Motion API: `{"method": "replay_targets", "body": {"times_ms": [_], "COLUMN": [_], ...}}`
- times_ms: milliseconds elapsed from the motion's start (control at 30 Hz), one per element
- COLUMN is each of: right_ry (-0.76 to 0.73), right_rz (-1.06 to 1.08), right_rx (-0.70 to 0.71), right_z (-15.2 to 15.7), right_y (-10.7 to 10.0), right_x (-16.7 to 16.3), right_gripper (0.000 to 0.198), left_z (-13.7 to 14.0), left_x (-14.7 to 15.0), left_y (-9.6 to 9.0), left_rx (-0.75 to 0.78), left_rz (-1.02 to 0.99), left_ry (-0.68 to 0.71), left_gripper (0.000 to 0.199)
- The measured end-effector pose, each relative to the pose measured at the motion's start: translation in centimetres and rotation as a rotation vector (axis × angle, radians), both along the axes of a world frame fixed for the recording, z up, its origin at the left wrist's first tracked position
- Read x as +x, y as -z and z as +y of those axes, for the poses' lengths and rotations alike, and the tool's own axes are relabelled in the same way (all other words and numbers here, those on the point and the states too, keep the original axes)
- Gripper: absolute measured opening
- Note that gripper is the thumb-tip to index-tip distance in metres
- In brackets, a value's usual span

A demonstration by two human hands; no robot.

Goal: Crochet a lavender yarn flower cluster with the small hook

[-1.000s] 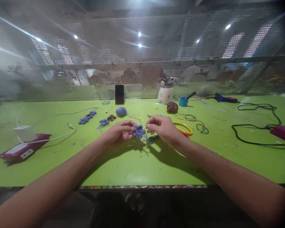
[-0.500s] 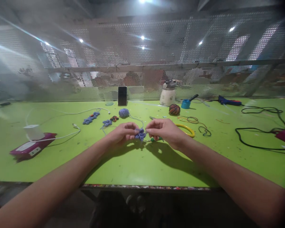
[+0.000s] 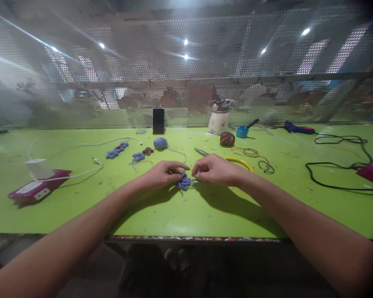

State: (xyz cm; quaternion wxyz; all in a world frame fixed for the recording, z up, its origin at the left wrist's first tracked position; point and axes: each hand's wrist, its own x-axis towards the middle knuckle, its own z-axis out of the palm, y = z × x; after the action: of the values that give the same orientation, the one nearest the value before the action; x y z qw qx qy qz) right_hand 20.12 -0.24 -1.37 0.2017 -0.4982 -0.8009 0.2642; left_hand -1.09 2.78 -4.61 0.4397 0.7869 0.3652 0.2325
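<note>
A small purple-blue yarn flower [image 3: 184, 182] is held low over the green table, with loose loops hanging at its near side. My left hand [image 3: 164, 173] pinches its left edge between thumb and fingers. On the other side, my right hand [image 3: 213, 169] is closed at the flower's right edge; its fingertips appear to grip a strand of yarn, too fine to make out fully. Behind the right hand lie scissors with yellow handles [image 3: 244, 162], their blades partly covered by it. A purple-blue yarn ball [image 3: 160, 143] trails a strand toward my hands.
Finished yarn flowers [image 3: 117, 150] and a multicoloured yarn ball [image 3: 227, 139] lie beyond my hands. A phone [image 3: 158, 121] and a bottle [image 3: 218, 118] stand at the back. On the left is a magenta power strip [image 3: 39, 190]; on the right, a glue gun [image 3: 299, 128] with a black cord.
Both hands and the flower have come slightly lower and nearer. My right hand has shifted, showing more of the scissors' blades; the green item beneath it is now hidden. The view has tilted slightly.
</note>
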Motion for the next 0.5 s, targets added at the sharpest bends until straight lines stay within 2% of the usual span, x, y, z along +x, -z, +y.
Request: {"method": "replay_targets", "body": {"times_ms": [167, 267, 367, 500], "right_ry": [0.025, 0.040, 0.004, -0.027], "right_rz": [-0.203, -0.242, -0.269, -0.312], "right_rx": [0.153, 0.225, 0.223, 0.182], "right_z": [-0.1, -0.2, -0.3, -0.4], "right_y": [-0.3, -0.2, 0.2, 1.3], "right_x": [0.4, 0.0, -0.6, -1.2], "right_gripper": [0.019, 0.022, 0.021, 0.019], "left_z": [0.1, 0.4, 0.5, 0.4], "left_x": [-0.9, -1.5, -1.6, -1.3], "left_y": [-1.0, -1.8, -2.1, -1.7], "left_rx": [0.046, 0.153, 0.263, 0.333], "left_rz": [0.053, 0.092, 0.175, 0.232], "left_ry": [0.116, 0.194, 0.222, 0.239], "left_gripper": [0.037, 0.031, 0.029, 0.022]}}
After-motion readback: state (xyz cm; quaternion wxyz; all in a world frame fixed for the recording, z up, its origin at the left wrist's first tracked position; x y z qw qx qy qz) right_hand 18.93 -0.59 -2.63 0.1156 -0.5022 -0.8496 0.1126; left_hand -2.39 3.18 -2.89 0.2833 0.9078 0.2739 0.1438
